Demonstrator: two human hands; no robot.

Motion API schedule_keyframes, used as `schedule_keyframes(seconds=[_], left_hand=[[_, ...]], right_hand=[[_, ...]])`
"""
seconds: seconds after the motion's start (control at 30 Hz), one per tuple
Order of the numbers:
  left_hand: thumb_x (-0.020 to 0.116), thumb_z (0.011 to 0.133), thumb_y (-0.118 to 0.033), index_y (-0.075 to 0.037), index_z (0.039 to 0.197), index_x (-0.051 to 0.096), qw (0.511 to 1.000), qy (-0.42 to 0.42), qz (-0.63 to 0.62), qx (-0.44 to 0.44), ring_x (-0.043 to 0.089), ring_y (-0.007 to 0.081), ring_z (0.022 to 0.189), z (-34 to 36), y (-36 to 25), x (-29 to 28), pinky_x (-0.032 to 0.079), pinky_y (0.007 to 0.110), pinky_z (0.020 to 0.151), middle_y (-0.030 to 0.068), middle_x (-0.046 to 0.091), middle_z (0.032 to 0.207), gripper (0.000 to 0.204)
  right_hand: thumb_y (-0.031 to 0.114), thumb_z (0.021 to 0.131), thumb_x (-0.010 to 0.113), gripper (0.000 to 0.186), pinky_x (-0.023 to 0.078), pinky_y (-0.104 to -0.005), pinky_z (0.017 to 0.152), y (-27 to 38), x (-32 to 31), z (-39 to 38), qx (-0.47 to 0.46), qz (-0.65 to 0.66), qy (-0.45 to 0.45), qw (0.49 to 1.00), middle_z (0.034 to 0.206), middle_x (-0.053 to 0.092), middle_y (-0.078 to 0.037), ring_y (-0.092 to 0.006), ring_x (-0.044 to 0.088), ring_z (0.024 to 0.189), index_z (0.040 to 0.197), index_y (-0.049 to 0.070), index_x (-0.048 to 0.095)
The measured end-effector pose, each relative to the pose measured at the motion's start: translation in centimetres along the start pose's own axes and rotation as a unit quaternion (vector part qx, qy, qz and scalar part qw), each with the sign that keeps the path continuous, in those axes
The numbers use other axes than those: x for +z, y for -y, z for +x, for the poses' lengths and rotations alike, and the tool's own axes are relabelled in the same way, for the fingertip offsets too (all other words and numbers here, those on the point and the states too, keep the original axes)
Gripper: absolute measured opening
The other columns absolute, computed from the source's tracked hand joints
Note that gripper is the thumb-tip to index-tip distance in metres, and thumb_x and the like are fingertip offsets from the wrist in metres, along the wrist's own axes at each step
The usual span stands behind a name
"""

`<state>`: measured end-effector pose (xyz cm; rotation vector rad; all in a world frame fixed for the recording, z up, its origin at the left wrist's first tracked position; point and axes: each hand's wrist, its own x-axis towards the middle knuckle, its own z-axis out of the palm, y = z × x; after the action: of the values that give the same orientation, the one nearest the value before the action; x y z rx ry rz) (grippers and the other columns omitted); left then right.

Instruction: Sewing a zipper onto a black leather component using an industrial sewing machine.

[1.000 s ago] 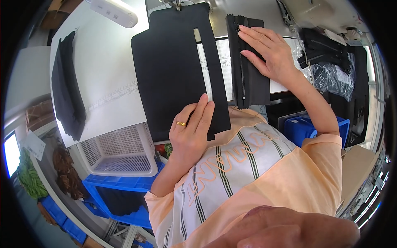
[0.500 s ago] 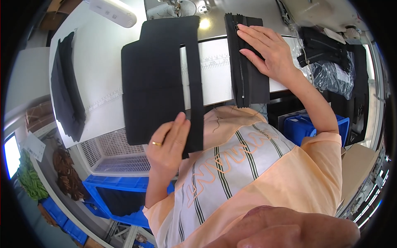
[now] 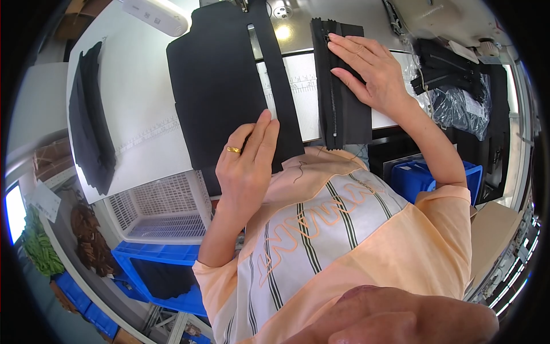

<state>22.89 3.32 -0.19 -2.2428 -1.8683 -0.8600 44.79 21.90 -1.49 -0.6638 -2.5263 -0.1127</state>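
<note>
A black fabric panel [image 3: 220, 97] with a long narrow slot lies on the white table, its far end at the sewing machine's needle area [image 3: 243, 4]. My left hand [image 3: 246, 157] rests on its near part, fingers stretched out flat beside the slot; the thumb is hidden. To the right lies a black zipper [image 3: 334, 109] on black fabric strips, the metal teeth running lengthwise. My right hand [image 3: 372, 74] lies flat over the upper part of these strips, fingers extended and thumb apart.
A stack of black fabric pieces [image 3: 91, 126] lies at the table's left. More black zippers [image 3: 447, 66] and a clear plastic bag [image 3: 461, 106] are at the right. Below the table stand a white basket [image 3: 166, 229] and blue crates [image 3: 166, 252]. A white lamp arm [image 3: 154, 14] overhangs the far left.
The slotted panel has slid away from me toward the machine and turned slightly. My left hand has moved forward with it. The right hand and the zipper have stayed almost still.
</note>
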Motion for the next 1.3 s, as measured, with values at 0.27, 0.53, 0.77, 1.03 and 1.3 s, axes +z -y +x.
schedule_keyframes(seconds=[0.27,0.53,0.77,1.03,1.3], left_hand=[[0.069,0.069,-0.001,0.002,0.101,0.070,1.000,0.015,-0.025,-0.001,0.063,0.0219,0.091,-0.8,-0.7,-0.2,0.054,0.029,0.074,0.0120,0.070,0.108,0.032],[0.067,0.068,0.001,0.003,0.102,0.070,0.999,0.023,-0.036,-0.002,0.063,0.0230,0.092,-0.8,-0.9,-0.4,0.054,0.029,0.074,0.0139,0.069,0.110,0.034],[0.065,0.060,-0.004,0.003,0.109,0.069,0.989,0.040,-0.132,-0.058,0.062,0.0298,0.100,0.5,-0.5,-4.1,0.049,0.036,0.087,0.0148,0.068,0.114,0.049],[0.069,0.061,-0.017,-0.006,0.103,0.073,0.996,0.051,-0.074,-0.023,0.059,0.0190,0.086,0.6,-0.1,-4.8,0.034,0.044,0.102,0.0027,0.061,0.095,0.044],[0.066,0.061,-0.008,-0.012,0.106,0.074,0.991,0.075,-0.100,-0.051,0.058,0.0190,0.091,-1.2,0.1,-2.7,0.026,0.047,0.109,-0.0011,0.062,0.098,0.046]], right_hand=[[0.026,0.081,0.073,0.040,0.050,-0.0342,0.084,-0.1,-0.1,0.0,0.002,0.000,0.003,1.000,0.126,0.063,0.000,-0.0217,0.060,0.108,0.118,0.011,0.066],[0.026,0.082,0.073,0.040,0.050,-0.0345,0.084,-0.1,-0.1,0.0,0.003,0.002,0.006,1.000,0.127,0.062,0.000,-0.0218,0.060,0.108,0.118,0.011,0.065],[0.028,0.083,0.071,0.037,0.049,-0.0342,0.086,1.3,0.8,1.9,-0.027,0.012,0.010,1.000,0.123,0.063,-0.001,-0.0202,0.059,0.107,0.115,0.010,0.066],[0.021,0.078,0.072,0.033,0.049,-0.0348,0.086,3.0,3.9,5.7,-0.072,0.046,0.026,0.996,0.121,0.063,-0.001,-0.0207,0.054,0.112,0.108,0.007,0.066],[0.012,0.072,0.072,0.040,0.048,-0.0379,0.092,3.4,3.7,5.8,-0.047,0.079,0.039,0.995,0.122,0.062,-0.006,-0.0259,0.054,0.119,0.110,0.006,0.063]])
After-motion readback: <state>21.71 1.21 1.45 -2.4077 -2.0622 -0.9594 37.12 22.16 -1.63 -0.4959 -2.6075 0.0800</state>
